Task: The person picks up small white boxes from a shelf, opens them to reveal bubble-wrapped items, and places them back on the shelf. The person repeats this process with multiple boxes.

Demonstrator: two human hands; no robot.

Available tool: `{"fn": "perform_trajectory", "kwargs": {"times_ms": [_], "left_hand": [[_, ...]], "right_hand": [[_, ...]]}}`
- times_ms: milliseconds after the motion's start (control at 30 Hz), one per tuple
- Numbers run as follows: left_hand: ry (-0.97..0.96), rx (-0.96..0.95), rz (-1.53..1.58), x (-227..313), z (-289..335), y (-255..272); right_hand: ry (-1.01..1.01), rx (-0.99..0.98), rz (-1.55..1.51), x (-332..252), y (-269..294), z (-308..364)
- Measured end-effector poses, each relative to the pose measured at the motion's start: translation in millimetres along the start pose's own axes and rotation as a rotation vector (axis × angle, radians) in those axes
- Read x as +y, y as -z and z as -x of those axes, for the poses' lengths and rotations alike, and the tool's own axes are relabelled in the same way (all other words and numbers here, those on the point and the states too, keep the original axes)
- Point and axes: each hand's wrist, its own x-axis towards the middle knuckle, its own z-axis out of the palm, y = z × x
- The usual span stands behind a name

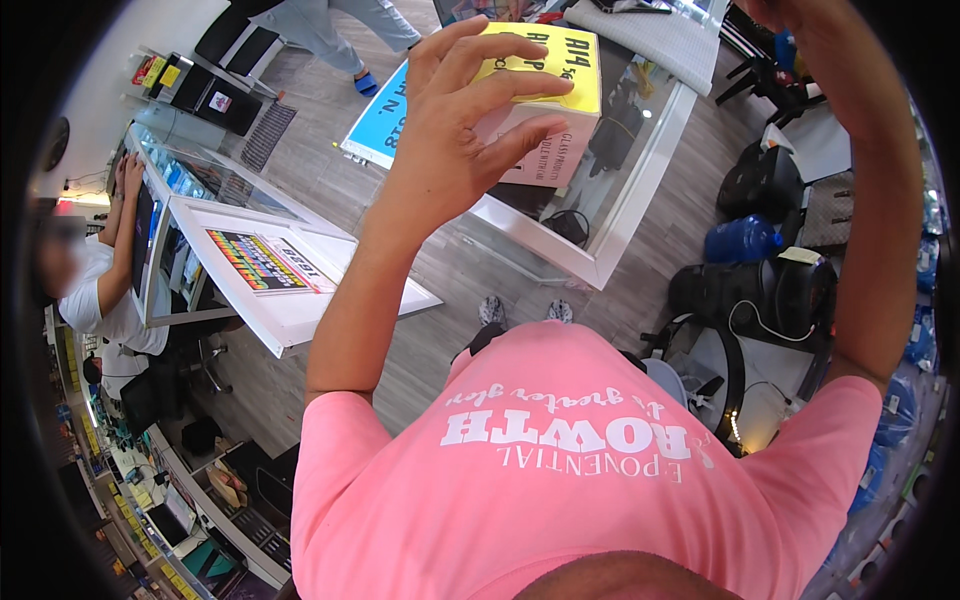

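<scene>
My left hand (465, 115) is raised with its fingers spread and slightly curved. It overlaps a pale carton (545, 150) in the picture; whether it touches the carton I cannot tell. A yellow label (572, 75) with black lettering covers the carton's upper face. Beside the wrist, a blue card (375, 125) with dark lettering shows partly behind my hand. The carton is on a white-framed glass display counter (640, 225). At the top right edge, my right hand (790, 12) is mostly cut off, and its fingers do not show well enough to read.
At the left, a person in white (95, 290) rests their hands on another glass showcase (165, 230). A white panel with a colourful sheet (345, 285) juts toward me. Black bags (765, 190) and a blue container (740, 240) stand at the right. Another person's legs (315, 30) show at the top.
</scene>
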Motion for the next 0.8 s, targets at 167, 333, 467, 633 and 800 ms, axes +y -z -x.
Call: {"fn": "perform_trajectory", "kwargs": {"times_ms": [167,333,467,633,800], "left_hand": [[0.014,0.047,0.202,-11,7,-20],[-0.029,0.079,0.156,-14,9,-26],[-0.057,0.123,0.158,-18,14,-33],[-0.002,0.252,0.181,0,14,-22],[0.238,0.416,0.506,7,14,-2]], "right_hand": [[-0.067,-0.06,-0.102,37,18,-4],[-0.105,0.002,-0.075,20,5,10],[-0.088,-0.021,-0.048,15,2,14],[-0.201,-0.094,-0.049,-2,4,9],[-0.027,-0.126,-0.109,0,2,15]]}}
